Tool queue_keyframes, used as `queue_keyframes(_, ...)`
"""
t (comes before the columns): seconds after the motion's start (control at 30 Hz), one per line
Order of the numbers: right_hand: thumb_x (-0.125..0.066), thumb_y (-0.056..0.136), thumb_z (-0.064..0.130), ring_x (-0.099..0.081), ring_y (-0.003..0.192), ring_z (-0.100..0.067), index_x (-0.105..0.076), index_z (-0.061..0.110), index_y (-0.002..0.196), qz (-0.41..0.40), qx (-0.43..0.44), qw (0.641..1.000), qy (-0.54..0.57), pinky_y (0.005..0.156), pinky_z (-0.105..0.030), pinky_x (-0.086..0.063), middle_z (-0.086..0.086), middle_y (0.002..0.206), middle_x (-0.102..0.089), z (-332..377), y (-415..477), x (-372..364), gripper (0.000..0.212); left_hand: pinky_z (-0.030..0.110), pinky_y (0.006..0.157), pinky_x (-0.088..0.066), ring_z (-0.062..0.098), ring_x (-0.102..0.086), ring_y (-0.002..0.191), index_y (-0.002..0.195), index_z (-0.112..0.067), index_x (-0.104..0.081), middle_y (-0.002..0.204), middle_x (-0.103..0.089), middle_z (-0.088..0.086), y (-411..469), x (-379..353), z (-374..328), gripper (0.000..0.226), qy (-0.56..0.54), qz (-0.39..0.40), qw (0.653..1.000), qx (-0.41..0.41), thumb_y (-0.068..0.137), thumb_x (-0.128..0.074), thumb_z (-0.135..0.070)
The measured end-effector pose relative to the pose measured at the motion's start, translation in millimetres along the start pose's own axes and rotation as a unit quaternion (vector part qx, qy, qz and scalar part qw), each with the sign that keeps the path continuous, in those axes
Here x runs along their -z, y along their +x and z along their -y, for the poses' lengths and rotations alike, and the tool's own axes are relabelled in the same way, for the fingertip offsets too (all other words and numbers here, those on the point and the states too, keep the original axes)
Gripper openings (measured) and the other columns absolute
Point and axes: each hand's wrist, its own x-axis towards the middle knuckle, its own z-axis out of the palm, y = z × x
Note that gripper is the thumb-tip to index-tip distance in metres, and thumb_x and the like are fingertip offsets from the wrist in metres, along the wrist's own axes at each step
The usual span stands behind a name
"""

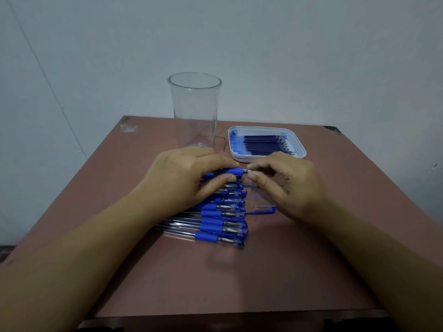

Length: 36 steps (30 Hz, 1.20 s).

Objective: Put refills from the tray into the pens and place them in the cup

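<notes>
Now, left hand (182,178), right hand (287,185) pinching one pen (236,171), one cup (195,111), one tray (259,127)

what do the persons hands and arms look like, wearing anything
Nothing worn that shows. The left hand and right hand are bare: no gloves, rings, watch or bracelet in view. Both forearms are bare as well, with no sleeve visible up to the frame edge. The back of the left hand seems to carry a few faint dark smudges.
</notes>
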Motion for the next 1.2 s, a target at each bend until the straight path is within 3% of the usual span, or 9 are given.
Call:
queue_keyframes(0.17,-0.063,0.091,0.022,-0.056,0.077,-0.013,-0.069,0.008,0.096,-0.023,0.048,0.997,-0.062,0.074,-0.018,-0.043,-0.001,0.084,-0.065,1,2,-3,0.017,0.024,0.053,-0.044,0.012,-0.064,0.074,0.104,-0.028,-0.073,0.082,-0.068,-0.011,0,-1,-2,0.026,0.043,-0.004,0.999,0.009,0.097,-0.053,-0.043)
queue_keyframes(0.4,-0.060,0.091,0.023,-0.056,0.079,-0.021,-0.068,0.006,0.100,-0.012,0.055,0.990,-0.129,0.074,-0.027,-0.044,-0.004,0.087,-0.064,1,2,-7,0.021,0.022,0.057,-0.043,0.011,-0.064,0.077,0.106,-0.028,-0.071,0.088,-0.070,-0.011,0,-4,-4,0.031,0.022,0.011,0.999,0.045,0.096,-0.047,-0.045)
queue_keyframes(0.57,-0.053,0.096,0.025,-0.054,0.079,-0.020,-0.068,0.008,0.101,0.007,0.052,0.991,-0.124,0.074,-0.026,-0.042,-0.003,0.086,-0.063,2,3,-7,0.024,0.025,0.060,-0.049,0.009,-0.063,0.080,0.108,-0.028,-0.070,0.090,-0.070,-0.012,-1,-4,-4,0.032,0.003,0.012,0.999,0.051,0.096,-0.046,-0.046)
queue_keyframes(0.7,-0.066,0.091,0.023,-0.051,0.083,-0.007,-0.065,0.012,0.108,0.009,0.000,0.998,-0.060,0.078,-0.016,-0.041,0.005,0.091,-0.061,6,1,-2,0.021,0.024,0.064,-0.046,0.009,-0.061,0.082,0.108,-0.028,-0.070,0.093,-0.070,-0.011,0,-3,-6,0.033,0.001,0.006,0.999,0.052,0.095,-0.046,-0.046)
queue_keyframes(0.9,-0.062,0.093,0.025,-0.051,0.077,-0.009,-0.068,0.012,0.094,0.017,-0.006,0.999,-0.048,0.072,-0.016,-0.038,0.003,0.082,-0.062,8,-1,-3,0.015,0.028,0.068,-0.050,0.007,-0.059,0.078,0.107,-0.027,-0.071,0.087,-0.069,-0.012,-2,-4,-10,0.032,-0.034,0.005,0.998,0.062,0.094,-0.049,-0.046)
queue_keyframes(1.03,-0.068,0.089,0.027,-0.053,0.084,-0.005,-0.066,0.014,0.110,0.015,-0.023,0.999,-0.019,0.077,-0.013,-0.042,0.011,0.092,-0.061,11,-3,-1,0.025,0.030,0.069,-0.053,0.004,-0.059,0.080,0.109,-0.029,-0.071,0.090,-0.069,-0.013,-4,-3,-11,0.034,-0.062,0.005,0.995,0.083,0.092,-0.049,-0.049)
queue_keyframes(1.2,-0.064,0.091,0.019,-0.051,0.078,-0.008,-0.067,0.013,0.095,0.005,-0.011,1.000,-0.024,0.073,-0.012,-0.037,0.003,0.083,-0.063,11,-3,1,0.008,0.029,0.065,-0.052,0.003,-0.058,0.075,0.108,-0.031,-0.072,0.085,-0.068,-0.014,-5,-4,-11,0.033,-0.065,-0.008,0.994,0.084,0.091,-0.051,-0.049)
